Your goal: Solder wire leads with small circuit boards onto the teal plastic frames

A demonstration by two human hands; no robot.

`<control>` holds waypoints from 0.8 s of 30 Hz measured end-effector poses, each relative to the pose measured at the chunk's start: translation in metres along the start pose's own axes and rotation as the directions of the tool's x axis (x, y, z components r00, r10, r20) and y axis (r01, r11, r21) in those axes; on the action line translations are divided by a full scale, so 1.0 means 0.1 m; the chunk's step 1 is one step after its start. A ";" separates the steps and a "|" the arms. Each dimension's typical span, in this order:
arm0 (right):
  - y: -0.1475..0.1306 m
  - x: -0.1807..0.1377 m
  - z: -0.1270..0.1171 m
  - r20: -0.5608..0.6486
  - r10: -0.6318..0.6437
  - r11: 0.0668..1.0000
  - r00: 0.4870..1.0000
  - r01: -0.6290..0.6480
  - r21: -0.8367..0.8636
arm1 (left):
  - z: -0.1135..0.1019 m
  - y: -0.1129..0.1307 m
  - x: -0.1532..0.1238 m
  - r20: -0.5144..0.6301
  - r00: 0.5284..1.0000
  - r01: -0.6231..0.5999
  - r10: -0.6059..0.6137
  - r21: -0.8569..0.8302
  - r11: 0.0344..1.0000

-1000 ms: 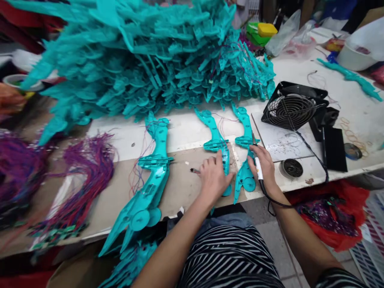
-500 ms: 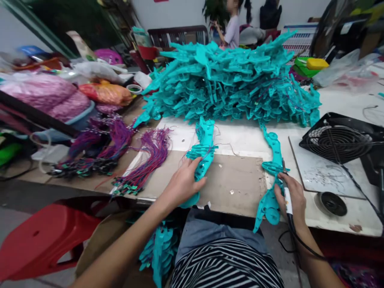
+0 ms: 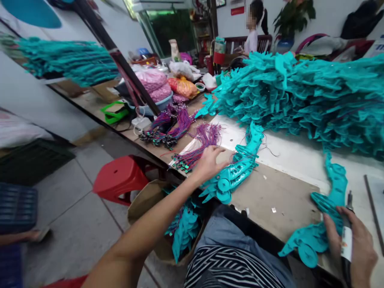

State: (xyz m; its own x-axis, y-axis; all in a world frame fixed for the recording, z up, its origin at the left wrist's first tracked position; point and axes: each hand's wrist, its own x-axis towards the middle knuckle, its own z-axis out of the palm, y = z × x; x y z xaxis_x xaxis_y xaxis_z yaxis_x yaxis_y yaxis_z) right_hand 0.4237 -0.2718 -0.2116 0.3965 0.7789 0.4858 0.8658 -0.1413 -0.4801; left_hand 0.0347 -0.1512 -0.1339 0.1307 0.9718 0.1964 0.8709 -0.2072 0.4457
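My left hand (image 3: 210,163) has its fingers apart and seems to hold nothing. It reaches over the edge of a bundle of red, blue and purple wires (image 3: 201,150) with small green ends. Just right of it lies a stack of teal plastic parts (image 3: 240,170) with round discs. My right hand (image 3: 357,244) is wrapped around a soldering iron (image 3: 347,240), its tip pointing away from me. Those fingers also rest against another teal plastic piece (image 3: 336,192) at the table's front edge; whether they grip it is hard to tell.
A big heap of teal parts (image 3: 300,96) fills the table's back right. More wire bundles (image 3: 172,124) and bags of pink pieces (image 3: 151,80) lie to the left. A red stool (image 3: 121,178) and an open carton (image 3: 144,204) holding teal parts stand below. Another person (image 3: 251,40) is in the background.
The view has swung left. My left hand has moved off the teal stack towards the wires, and its fingers have spread. My right hand still holds the soldering iron.
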 end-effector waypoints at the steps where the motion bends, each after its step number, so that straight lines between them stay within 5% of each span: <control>1: 0.00 0.02 0.02 0.014 -0.005 1.000 1.000 0.004 0.007 | -0.06 -0.14 0.02 -0.041 0.997 0.059 -0.058 0.023 0.998; 5: 0.02 0.03 0.08 0.035 -0.022 1.000 0.999 0.023 -0.016 | -0.27 -0.76 0.09 -0.121 0.922 0.385 -0.368 0.184 0.904; 10: -0.05 0.01 0.09 0.048 0.041 0.998 0.998 -0.039 -0.043 | -0.40 -1.16 0.19 -0.016 0.785 0.613 -0.620 0.174 0.771; 20: -0.09 0.03 0.10 0.053 0.082 0.997 0.995 -0.082 0.002 | -0.99 -1.05 0.44 0.207 0.723 0.681 -0.659 -0.371 0.631; 24: -0.11 0.02 0.10 0.043 0.064 0.998 0.997 -0.064 0.002 | -1.37 -0.76 0.73 0.200 0.771 0.600 -0.604 -0.546 0.585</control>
State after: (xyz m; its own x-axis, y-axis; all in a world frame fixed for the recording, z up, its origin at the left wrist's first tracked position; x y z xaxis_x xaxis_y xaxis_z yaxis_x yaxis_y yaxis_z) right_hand 0.4116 -0.2630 -0.2123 0.4374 0.7939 0.4224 0.8380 -0.1894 -0.5118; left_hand -0.0870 -0.0801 -0.0344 -0.3305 0.8974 -0.2923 0.3288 0.3998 0.8556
